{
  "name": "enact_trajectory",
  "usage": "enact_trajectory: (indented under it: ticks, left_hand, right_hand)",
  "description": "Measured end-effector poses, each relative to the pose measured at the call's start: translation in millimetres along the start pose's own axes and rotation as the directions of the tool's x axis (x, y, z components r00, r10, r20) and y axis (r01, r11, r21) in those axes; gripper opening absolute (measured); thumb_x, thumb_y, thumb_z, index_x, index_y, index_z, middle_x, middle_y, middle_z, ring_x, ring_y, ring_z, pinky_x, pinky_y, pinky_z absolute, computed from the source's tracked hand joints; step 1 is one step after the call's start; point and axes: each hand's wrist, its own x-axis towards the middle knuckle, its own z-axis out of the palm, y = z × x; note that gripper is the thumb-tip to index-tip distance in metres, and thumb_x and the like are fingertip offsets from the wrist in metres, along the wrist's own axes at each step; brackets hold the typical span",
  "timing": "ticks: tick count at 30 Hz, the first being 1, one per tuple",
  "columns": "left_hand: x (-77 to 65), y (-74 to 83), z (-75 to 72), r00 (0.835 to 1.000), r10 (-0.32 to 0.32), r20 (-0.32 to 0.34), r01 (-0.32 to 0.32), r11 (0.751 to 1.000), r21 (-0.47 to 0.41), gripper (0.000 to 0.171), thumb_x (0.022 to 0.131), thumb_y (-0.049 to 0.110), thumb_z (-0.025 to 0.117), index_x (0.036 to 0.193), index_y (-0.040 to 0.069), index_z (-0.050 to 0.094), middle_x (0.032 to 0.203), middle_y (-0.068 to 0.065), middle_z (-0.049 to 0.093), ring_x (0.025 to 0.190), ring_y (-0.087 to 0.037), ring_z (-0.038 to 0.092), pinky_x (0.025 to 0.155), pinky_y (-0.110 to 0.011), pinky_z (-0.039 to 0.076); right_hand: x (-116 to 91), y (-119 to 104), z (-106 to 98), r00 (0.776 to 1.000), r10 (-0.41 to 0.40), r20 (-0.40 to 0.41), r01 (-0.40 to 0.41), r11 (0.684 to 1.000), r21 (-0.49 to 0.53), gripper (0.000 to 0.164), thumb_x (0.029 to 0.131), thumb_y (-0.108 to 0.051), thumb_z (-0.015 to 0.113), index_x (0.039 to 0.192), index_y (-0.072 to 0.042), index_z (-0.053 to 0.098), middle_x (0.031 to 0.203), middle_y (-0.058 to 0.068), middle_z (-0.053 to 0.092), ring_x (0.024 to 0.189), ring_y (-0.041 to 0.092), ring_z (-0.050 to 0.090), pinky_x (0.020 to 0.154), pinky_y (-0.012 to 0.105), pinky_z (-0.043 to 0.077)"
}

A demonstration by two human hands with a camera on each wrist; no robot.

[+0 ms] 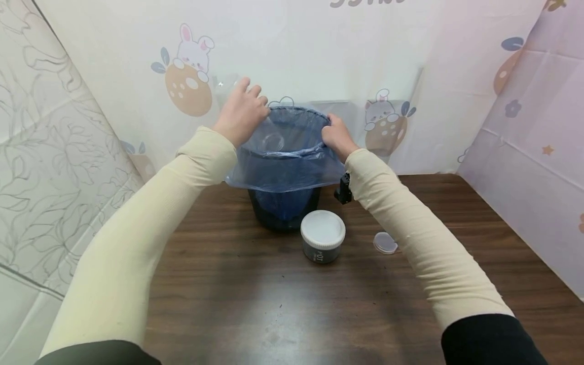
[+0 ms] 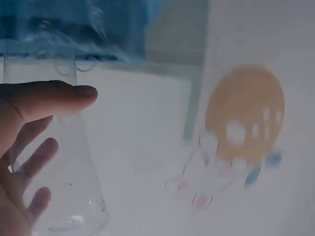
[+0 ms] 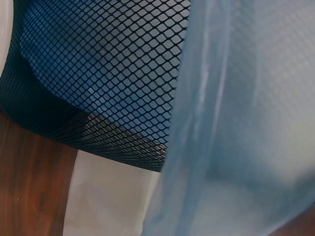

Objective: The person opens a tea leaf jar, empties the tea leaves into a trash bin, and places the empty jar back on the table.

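Note:
My left hand [image 1: 243, 112] holds a clear tapered container [image 2: 74, 182], tilted with its narrower end over the bin. In the left wrist view my thumb lies across it and my fingers show through its wall. A black mesh bin [image 3: 133, 59] stands upright, lined with a thin blue bag [image 1: 285, 172] folded down over its rim. My right hand [image 1: 339, 136] grips the bin's right rim and the bag edge there. That hand is out of sight in the right wrist view, where the bag hangs over the mesh.
In front of the bin stands a tub [image 1: 323, 235] with a white lid and dark label. A small round clear lid [image 1: 385, 243] lies to its right on the brown wooden table [image 1: 219, 284]. Behind the bin is a wall [image 1: 296, 56] covered in rabbit-print sheeting.

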Motion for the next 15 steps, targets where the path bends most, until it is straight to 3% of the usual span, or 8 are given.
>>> enact_trajectory:
  ticks: [3, 12, 15]
  left_hand:
    - [0.1, -1.1, -1.5, 1.000, -0.005, -0.005, 0.005, 1.000, 0.003, 0.021, 0.088, 0.001, 0.058, 0.097, 0.015, 0.071, 0.092, -0.005, 0.063, 0.090, -0.027, 0.047, 0.092, -0.044, 0.030]
    - [-3.8, -4.6, -7.7, 0.998, -0.055, 0.009, 0.055, 0.989, -0.137, 0.032, 0.086, -0.004, 0.056, 0.105, 0.016, 0.071, 0.095, -0.008, 0.063, 0.093, -0.030, 0.048, 0.092, -0.047, 0.030]
    - [-7.4, -5.7, -8.8, 0.996, -0.090, 0.027, 0.093, 0.978, -0.185, 0.036, 0.087, -0.005, 0.056, 0.111, 0.017, 0.070, 0.097, -0.009, 0.063, 0.092, -0.030, 0.047, 0.092, -0.049, 0.029]
  right_hand:
    - [-0.4, -1.3, 0.5, 1.000, 0.009, 0.004, -0.009, 1.000, 0.014, 0.062, 0.092, -0.001, 0.021, 0.153, -0.008, 0.009, 0.159, 0.007, 0.008, 0.144, 0.021, 0.006, 0.113, 0.033, 0.013]
    - [-2.0, 0.9, -2.0, 1.000, -0.007, 0.027, 0.007, 1.000, -0.016, 0.067, 0.089, 0.001, 0.019, 0.153, -0.009, 0.007, 0.159, 0.006, 0.006, 0.144, 0.020, 0.004, 0.113, 0.032, 0.014]
    - [-2.3, 1.0, -3.1, 0.998, -0.007, 0.055, 0.008, 1.000, -0.014, 0.058, 0.098, -0.008, 0.021, 0.153, -0.009, 0.003, 0.159, 0.007, 0.003, 0.144, 0.021, 0.002, 0.113, 0.033, 0.012]
